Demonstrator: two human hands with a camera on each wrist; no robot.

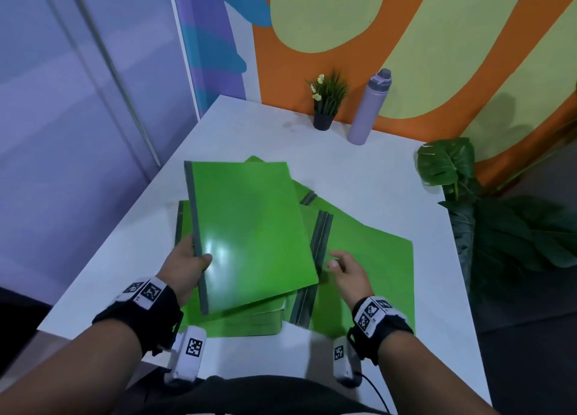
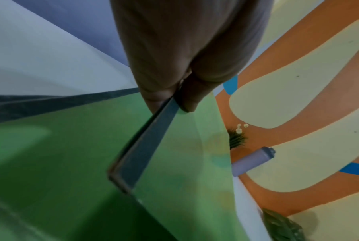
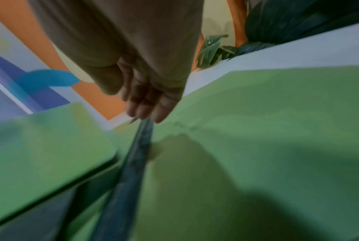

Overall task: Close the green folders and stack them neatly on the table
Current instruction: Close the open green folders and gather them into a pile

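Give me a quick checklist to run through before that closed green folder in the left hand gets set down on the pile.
1. Left hand grips the held folder at its grey spine: ok.
2. Held folder is closed: ok.
3. Right hand is free, fingers loose, holding nothing: ok.
4. Right hand is out of the landing spot: not ok, it hovers over the open folder beside the spine strip.
5. All folders below are closed: not ok, the open folder lies spread flat.
6. Pile below is squared up: not ok, edges fan out at different angles.
7. Bottle and small potted plant stand apart from the folders: ok.
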